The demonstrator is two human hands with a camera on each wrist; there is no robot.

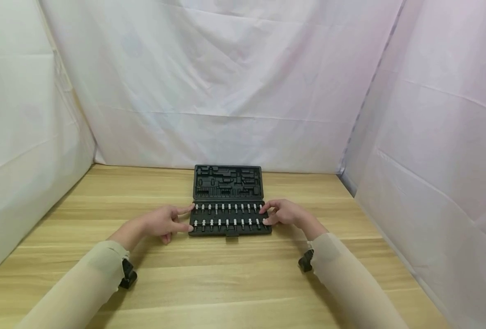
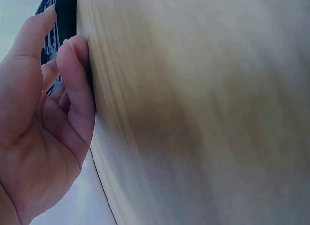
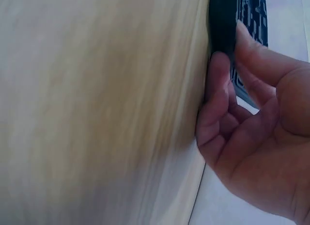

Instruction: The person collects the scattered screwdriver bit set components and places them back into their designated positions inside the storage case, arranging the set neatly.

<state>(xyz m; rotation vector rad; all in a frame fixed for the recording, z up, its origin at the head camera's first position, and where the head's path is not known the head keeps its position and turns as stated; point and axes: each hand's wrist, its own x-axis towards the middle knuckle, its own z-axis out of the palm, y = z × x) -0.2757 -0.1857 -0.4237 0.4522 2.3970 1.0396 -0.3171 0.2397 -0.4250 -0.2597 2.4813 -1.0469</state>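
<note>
A black socket case [image 1: 229, 215] lies unfolded on the table, its hinge running across the middle. Two rows of silver bit sockets [image 1: 227, 224] with dark tips fill the near half. The raised far half is a lid [image 1: 216, 185] with molded recesses. At the case's left end, my left hand [image 1: 161, 222] touches the rim with spread thumb and index finger, the other fingers bent beneath. My right hand [image 1: 286, 213] mirrors it at the right end, thumb and index finger on the edge. Both wrist views show each thumb [image 2: 36, 33] [image 3: 249, 45] on the case's rim.
The case stands on a light wood-grain table [image 1: 210, 283], toward its far edge. White cloth walls [image 1: 226, 91] enclose the back and both sides. A black wrist camera [image 1: 128, 274] sits on the left sleeve, another black camera [image 1: 306, 261] on the right.
</note>
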